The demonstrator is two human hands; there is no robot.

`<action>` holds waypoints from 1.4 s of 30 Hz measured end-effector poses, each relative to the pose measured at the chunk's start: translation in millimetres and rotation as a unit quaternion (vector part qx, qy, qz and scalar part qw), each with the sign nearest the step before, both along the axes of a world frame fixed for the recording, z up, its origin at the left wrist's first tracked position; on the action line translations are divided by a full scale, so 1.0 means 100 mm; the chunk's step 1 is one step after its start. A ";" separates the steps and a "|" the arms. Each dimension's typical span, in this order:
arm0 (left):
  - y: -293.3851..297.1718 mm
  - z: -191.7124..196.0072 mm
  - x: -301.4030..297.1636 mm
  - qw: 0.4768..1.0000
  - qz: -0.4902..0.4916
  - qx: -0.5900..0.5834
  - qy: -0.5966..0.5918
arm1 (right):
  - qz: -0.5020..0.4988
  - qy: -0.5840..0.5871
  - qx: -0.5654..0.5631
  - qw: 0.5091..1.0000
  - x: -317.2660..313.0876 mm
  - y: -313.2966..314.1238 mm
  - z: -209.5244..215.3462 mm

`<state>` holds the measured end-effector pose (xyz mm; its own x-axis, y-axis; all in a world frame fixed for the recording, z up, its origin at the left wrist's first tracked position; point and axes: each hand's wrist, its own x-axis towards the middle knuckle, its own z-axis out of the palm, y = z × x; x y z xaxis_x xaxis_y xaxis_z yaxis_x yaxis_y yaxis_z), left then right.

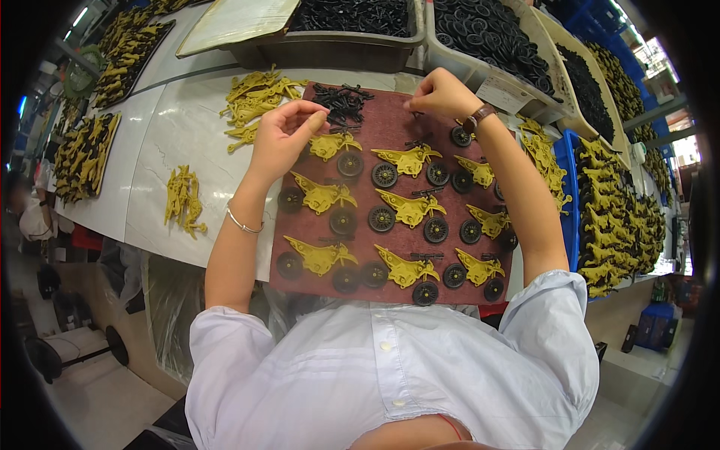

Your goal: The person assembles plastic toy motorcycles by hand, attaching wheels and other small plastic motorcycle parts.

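On a dark red mat point(360, 225) lie rows of toy motorbike sets, each with a yellow bike body point(409, 210), black spoked wheels point(381, 219) and a thin black handlebar piece point(426, 256). My left hand point(289, 135) hovers by the mat's far left corner, thumb and fingertips brought together; anything between them is too small to make out. Beside it sits a pile of black handlebar pieces point(343, 103). Over the mat's far edge, my right hand point(444, 97) pinches what looks like a small black plastic part, mostly hidden by the fingers.
Yellow bodies lie in a heap point(255, 101) left of the mat and a smaller bunch point(184, 201) nearer me. Behind stand a bin of black parts point(352, 41) and a bin of wheels point(495, 45). A blue tray point(571, 202) of yellow-and-black pieces stands at right.
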<state>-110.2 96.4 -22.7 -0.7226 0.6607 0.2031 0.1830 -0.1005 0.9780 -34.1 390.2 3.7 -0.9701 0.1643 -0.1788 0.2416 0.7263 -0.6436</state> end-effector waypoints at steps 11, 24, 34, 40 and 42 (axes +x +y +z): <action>0.06 -0.03 0.10 0.974 -0.113 0.078 -0.182 | -0.025 0.164 -0.294 0.941 0.17 -1.12 0.07; -0.15 0.05 -0.08 0.934 -0.187 0.043 -0.302 | 0.222 0.317 -0.040 0.921 0.15 -1.09 0.15; -0.27 -0.11 -0.26 0.923 0.036 -0.233 0.306 | 0.255 0.205 0.023 0.945 -0.03 -1.26 -0.25; -0.25 -0.16 -0.28 0.929 0.021 -0.258 0.264 | 0.256 0.183 0.096 0.944 -0.02 -1.33 -0.35; -0.26 -0.16 -0.27 0.927 0.026 -0.257 0.273 | 0.248 0.171 0.106 0.948 0.00 -1.37 -0.32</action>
